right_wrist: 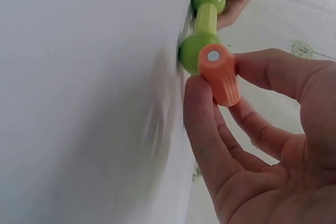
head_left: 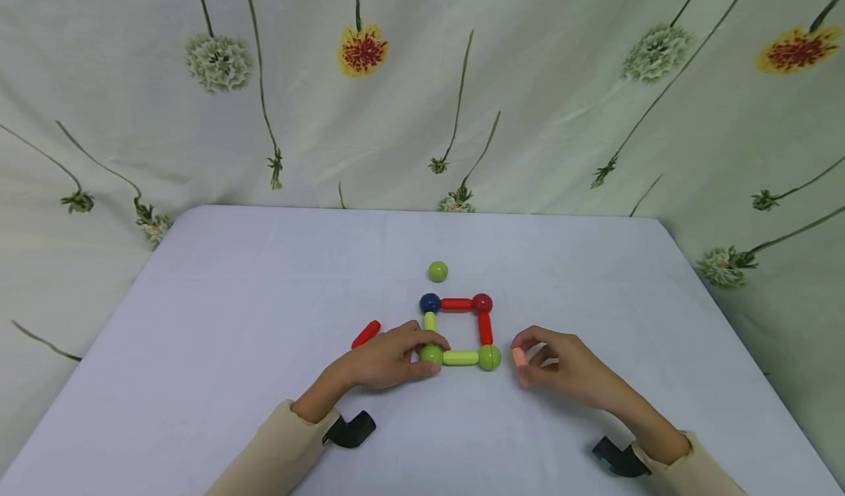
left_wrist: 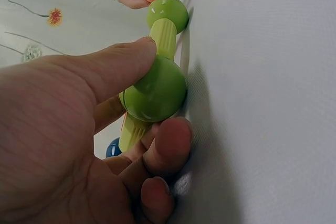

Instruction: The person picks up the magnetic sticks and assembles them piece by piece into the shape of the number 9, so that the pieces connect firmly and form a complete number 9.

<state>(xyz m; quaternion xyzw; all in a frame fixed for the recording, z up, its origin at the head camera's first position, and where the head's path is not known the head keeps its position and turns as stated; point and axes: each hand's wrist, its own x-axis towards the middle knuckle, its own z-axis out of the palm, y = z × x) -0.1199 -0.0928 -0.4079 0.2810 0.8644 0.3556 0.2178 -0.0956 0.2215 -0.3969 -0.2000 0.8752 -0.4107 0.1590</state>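
Note:
A square of magnetic rods and balls lies on the table. Its far side is a red rod (head_left: 456, 304) between a blue ball (head_left: 430, 303) and a red ball (head_left: 483, 303); another red rod (head_left: 485, 328) forms the right side. Yellow-green rods (head_left: 461, 357) make the near and left sides. My left hand (head_left: 389, 358) grips the green ball (left_wrist: 156, 90) at the near left corner between thumb and fingers. Just right of the near right green ball (head_left: 489, 357), my right hand (head_left: 568, 367) pinches an orange rod (right_wrist: 224, 82), whose end shows a silver disc.
Beyond the square sits a loose green ball (head_left: 438, 271). A loose red rod (head_left: 366, 334) lies to the left, partly behind my left hand. The white table (head_left: 264, 261) backs onto a flower-patterned cloth (head_left: 528, 78).

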